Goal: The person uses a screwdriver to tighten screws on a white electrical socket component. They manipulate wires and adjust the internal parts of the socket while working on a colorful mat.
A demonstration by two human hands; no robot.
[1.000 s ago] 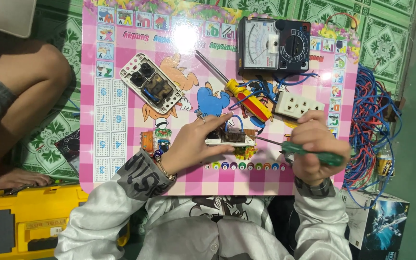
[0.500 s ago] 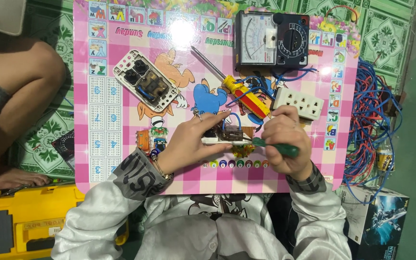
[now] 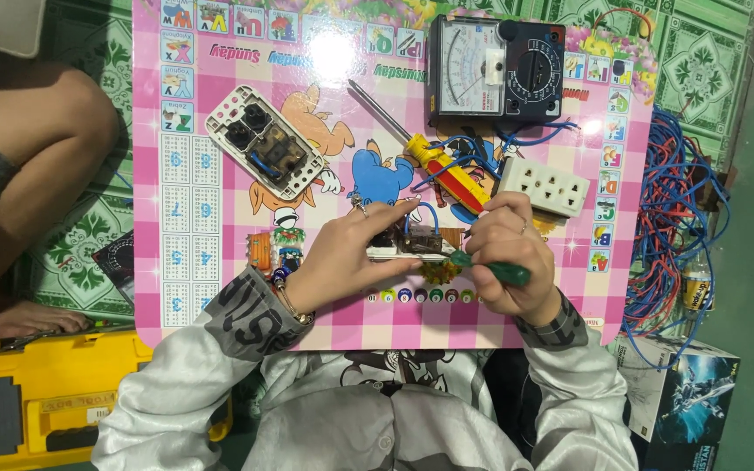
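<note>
My left hand [image 3: 351, 255] presses down on a small white electrical part with brown insides and a blue wire [image 3: 414, 242], which rests on the pink checked board [image 3: 220, 288]. My right hand [image 3: 508, 260] grips a green-handled screwdriver [image 3: 492, 269] and holds its tip against the right end of that part. A red and yellow screwdriver [image 3: 442, 170] lies just beyond my hands.
On the board lie an opened white socket plate [image 3: 263, 153], a white multi-outlet socket [image 3: 541, 186] and a black analogue meter [image 3: 495, 70]. Blue and red wires [image 3: 669, 218] pile up at right. A yellow toolbox [image 3: 37, 392] sits lower left. Another person's leg [image 3: 37, 174] is at left.
My right hand has moved left with the green screwdriver, from beside the part to its right end. My left hand stays on the part.
</note>
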